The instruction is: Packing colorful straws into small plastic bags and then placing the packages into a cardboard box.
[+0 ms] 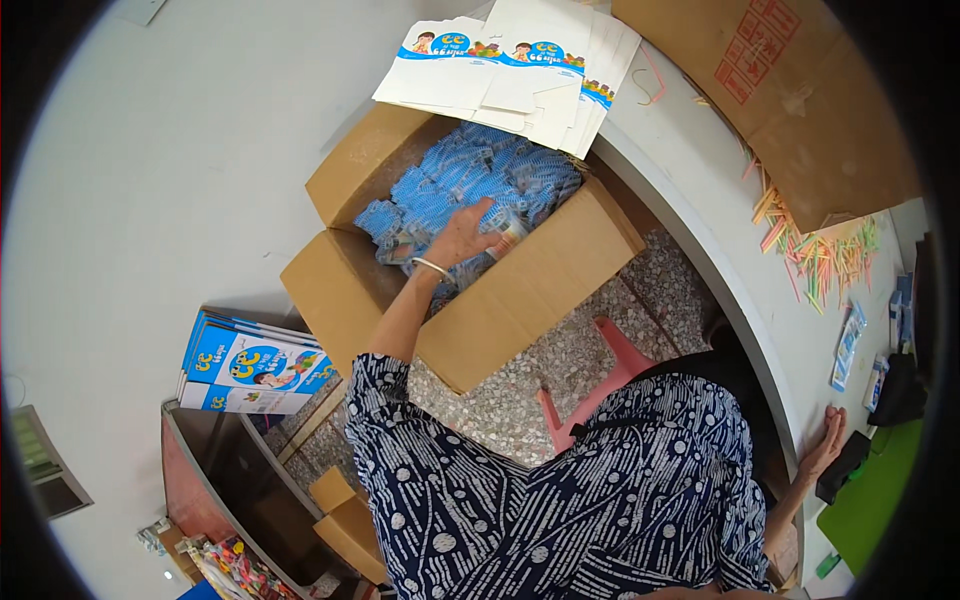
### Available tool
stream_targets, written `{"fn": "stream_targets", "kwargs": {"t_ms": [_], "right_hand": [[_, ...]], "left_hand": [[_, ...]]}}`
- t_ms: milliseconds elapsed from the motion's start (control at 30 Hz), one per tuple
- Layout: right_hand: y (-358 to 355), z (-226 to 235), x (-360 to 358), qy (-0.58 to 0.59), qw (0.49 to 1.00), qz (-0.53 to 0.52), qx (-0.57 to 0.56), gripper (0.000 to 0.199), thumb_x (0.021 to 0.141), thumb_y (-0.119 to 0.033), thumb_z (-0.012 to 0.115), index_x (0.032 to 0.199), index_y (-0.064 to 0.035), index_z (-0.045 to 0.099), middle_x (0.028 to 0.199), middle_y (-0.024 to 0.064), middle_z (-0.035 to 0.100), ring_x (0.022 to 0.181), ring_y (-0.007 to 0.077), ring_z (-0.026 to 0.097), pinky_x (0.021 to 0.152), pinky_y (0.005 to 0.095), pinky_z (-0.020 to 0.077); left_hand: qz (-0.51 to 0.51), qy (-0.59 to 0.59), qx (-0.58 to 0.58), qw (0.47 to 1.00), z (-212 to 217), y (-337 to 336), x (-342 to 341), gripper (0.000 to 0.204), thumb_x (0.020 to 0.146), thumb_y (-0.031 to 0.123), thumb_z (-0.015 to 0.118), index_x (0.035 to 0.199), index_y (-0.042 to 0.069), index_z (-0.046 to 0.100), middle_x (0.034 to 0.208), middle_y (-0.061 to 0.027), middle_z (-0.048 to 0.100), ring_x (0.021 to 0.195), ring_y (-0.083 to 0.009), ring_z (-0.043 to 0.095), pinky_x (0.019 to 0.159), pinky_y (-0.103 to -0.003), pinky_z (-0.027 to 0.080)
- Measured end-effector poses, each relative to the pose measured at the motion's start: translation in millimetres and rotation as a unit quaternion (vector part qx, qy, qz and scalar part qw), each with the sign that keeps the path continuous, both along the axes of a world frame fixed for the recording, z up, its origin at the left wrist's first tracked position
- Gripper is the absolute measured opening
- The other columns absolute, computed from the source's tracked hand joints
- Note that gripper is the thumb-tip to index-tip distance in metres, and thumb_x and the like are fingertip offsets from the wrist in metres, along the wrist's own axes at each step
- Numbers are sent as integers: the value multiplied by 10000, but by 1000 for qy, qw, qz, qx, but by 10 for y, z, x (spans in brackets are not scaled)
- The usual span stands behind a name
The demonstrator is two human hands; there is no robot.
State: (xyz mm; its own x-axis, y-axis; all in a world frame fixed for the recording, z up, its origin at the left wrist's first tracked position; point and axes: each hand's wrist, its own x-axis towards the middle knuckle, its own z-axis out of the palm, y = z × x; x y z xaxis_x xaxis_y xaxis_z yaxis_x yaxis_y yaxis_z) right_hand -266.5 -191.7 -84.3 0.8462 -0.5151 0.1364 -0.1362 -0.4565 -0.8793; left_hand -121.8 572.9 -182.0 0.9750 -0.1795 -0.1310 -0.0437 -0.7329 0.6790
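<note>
Beside our curved white counter [690, 150] sits an open cardboard box [530, 290]; inside, blue-patterned packets [480, 160] lie under our left hand [462, 240], whose fingers' grip we cannot tell. Our right hand [825, 445] rests on the counter, fingers extended.

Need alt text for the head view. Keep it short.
A person's left hand reaches among blue-patterned packets in an open cardboard box; the right hand rests at a white table's edge. Blue-and-white printed sheets lie at the box's far side, and thin coloured sticks on the table.
</note>
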Motion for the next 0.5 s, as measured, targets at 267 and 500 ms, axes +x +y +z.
{"fn": "stream_targets", "kwargs": {"t_ms": [267,500], "right_hand": [[-8,-34,-5,-6,1000,15,18,436,949,-214,506,1273,73,456,1071,107,628,1033,149,566,965,262,391],[23,-97,-27,-21,999,33,-29,355,946,-188,480,1183,67,550,1139,114,599,1112,194,525,1012,301,347]], "left_hand": [[-64,24,94,993,-153,-303,4,493,800,115,575,1218,-54,375,1109,-340,516,950,-475,550,783,-456,474],[-142,80,172,972,-167,-415,153,504,848,214,521,1234,-39,318,1148,-321,498,993,-473,537,809,-478,463]]}}
